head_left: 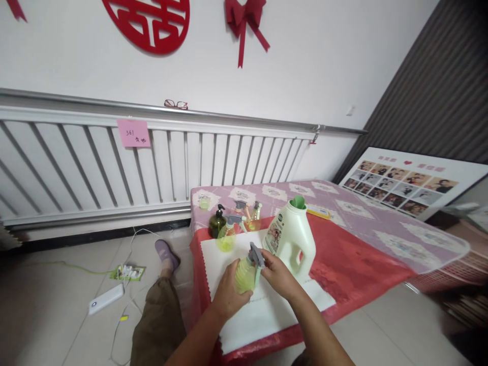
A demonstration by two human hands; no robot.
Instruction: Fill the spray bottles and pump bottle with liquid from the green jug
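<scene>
My left hand (231, 290) is wrapped around the ribbed body of a yellow-green spray bottle (244, 275), held over the white cloth. Up at its grey spray head (256, 255), my right hand (275, 274) has its fingers closed on the nozzle part. Right behind stands a large pale green detergent jug (292, 239) with a green spout in its mouth. A second yellow-green spray bottle (226, 238) is upright at the cloth's far left corner. Beside it are a dark green pump bottle (217, 221) and a spray bottle with orange liquid (253, 219).
The white cloth (263, 317) lies on a red sheet (358, 264) over a patterned tablecloth (430, 249). A yellow packet (318, 211) rests behind the jug. A radiator (171, 157) lines the wall. A power strip (127, 273), cables and a white power bank (105, 299) are on the floor.
</scene>
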